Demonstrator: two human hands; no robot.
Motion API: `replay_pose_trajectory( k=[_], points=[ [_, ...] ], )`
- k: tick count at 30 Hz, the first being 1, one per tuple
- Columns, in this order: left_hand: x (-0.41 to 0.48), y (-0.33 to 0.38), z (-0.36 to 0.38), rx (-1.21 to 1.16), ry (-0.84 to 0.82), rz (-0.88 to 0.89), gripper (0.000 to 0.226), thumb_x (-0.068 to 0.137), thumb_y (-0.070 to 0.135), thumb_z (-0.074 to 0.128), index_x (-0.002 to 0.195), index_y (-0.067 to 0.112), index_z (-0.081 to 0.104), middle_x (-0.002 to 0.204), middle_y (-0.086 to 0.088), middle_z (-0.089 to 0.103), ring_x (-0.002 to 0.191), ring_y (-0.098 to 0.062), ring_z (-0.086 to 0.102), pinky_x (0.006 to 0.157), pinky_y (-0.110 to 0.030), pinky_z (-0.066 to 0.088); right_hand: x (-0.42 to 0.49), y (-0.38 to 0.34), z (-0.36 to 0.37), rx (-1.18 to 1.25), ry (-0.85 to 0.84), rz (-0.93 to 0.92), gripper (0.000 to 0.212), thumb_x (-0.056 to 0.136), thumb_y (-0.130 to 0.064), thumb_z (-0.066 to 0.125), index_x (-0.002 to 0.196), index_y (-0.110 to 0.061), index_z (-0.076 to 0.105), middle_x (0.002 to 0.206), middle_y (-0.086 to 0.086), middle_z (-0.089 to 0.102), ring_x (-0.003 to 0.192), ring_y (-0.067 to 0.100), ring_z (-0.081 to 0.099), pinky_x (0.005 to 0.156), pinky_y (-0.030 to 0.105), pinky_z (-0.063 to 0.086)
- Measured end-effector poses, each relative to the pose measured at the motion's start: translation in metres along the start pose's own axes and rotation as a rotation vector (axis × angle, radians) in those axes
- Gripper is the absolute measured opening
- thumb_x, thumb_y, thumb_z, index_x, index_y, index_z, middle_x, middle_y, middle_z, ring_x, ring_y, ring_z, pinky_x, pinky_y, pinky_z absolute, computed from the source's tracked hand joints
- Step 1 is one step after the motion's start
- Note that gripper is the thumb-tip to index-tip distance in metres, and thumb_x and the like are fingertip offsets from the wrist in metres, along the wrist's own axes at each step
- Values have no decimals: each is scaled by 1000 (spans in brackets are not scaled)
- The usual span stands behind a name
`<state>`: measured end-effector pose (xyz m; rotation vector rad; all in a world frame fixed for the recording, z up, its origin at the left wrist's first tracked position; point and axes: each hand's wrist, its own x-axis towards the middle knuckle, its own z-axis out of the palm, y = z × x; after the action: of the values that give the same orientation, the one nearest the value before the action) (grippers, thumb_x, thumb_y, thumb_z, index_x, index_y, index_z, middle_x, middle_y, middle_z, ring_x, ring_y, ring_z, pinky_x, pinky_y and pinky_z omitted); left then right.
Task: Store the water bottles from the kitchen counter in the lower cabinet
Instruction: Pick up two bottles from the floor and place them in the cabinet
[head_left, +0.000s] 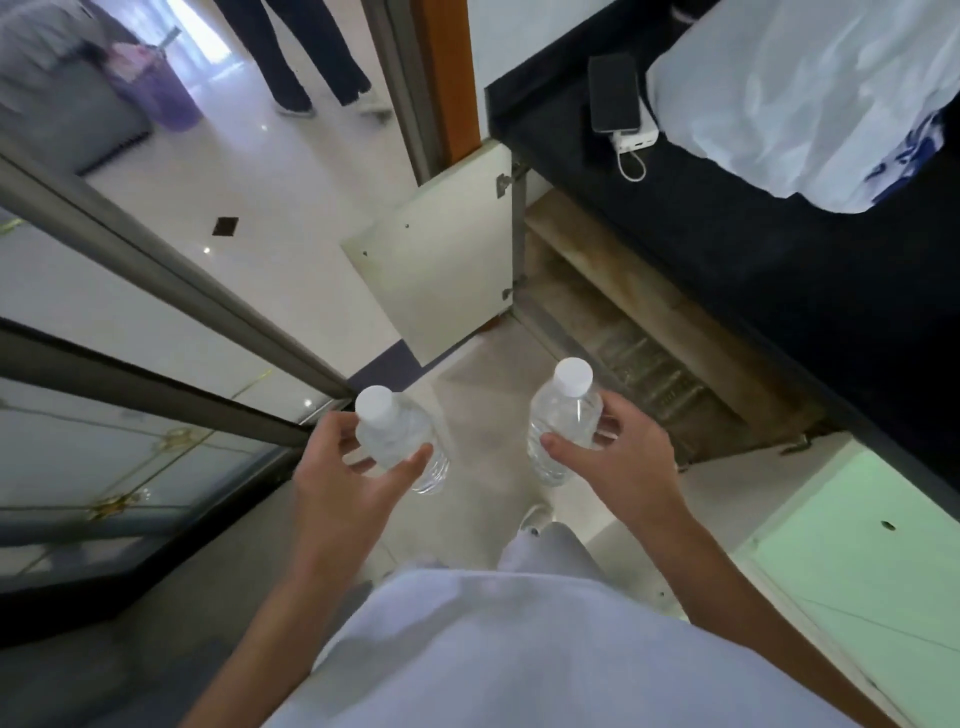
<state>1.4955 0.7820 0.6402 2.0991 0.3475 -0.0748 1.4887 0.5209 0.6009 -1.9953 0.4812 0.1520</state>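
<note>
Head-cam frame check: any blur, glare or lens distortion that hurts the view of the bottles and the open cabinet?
Head view: the left bottle and right bottle are fairly sharp; the far room at upper left is soft, with blown-out glare on the floor; the wide lens splays the door rail and countertop outward; the lower cabinet interior is dim but readable.

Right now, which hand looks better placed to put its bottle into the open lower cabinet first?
Probably the right hand. Its bottle hangs next to the open lower cabinet; the left hand holds the other bottle farther off, by the glass door.
</note>
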Motion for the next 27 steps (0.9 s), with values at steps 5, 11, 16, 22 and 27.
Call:
replay_pose_trajectory(
  k=[5, 11, 16, 22, 27],
  points=[
    [61, 7, -1, 50, 15, -30, 53, 64, 34, 96, 101, 36, 57, 107, 8, 71, 96, -9, 72, 79, -30, 58, 53, -34, 5, 55, -15, 6, 42, 67, -44, 89, 100, -41, 63, 94, -26, 70, 92, -2, 67, 86, 26, 56],
    [145, 27, 26, 124, -163, 53, 55, 65, 30, 95, 105, 32, 56, 104, 12, 68, 94, -7, 69, 78, -23, 54, 96, -38, 4, 69, 108, 142, 47, 64, -45, 91, 102, -44, 64, 94, -28, 70, 89, -9, 66, 83, 21, 54],
    [227, 52, 70, 201, -469, 179, 54, 64, 31, 95, 103, 26, 58, 101, 9, 69, 91, -6, 67, 77, -27, 53, 100, -33, 8, 88, 356, 371, 50, 62, -46, 90, 105, -43, 63, 93, -27, 70, 90, -9, 64, 79, 20, 51],
    [289, 80, 117, 318, -805, 331, 60, 66, 36, 93, 112, 24, 57, 103, 12, 65, 92, -4, 63, 73, -23, 48, 96, -33, 27, 163, 582, 553, 49, 64, -46, 90, 103, -45, 60, 90, -27, 69, 88, -6, 66, 85, 27, 57],
    [304, 77, 146, 326, -908, 388, 59, 64, 36, 94, 109, 30, 56, 103, 22, 62, 95, -3, 65, 76, -24, 53, 102, -21, 52, 246, 683, 617, 49, 61, -51, 87, 102, -45, 62, 94, -21, 73, 91, 4, 71, 88, 40, 59]
  ],
)
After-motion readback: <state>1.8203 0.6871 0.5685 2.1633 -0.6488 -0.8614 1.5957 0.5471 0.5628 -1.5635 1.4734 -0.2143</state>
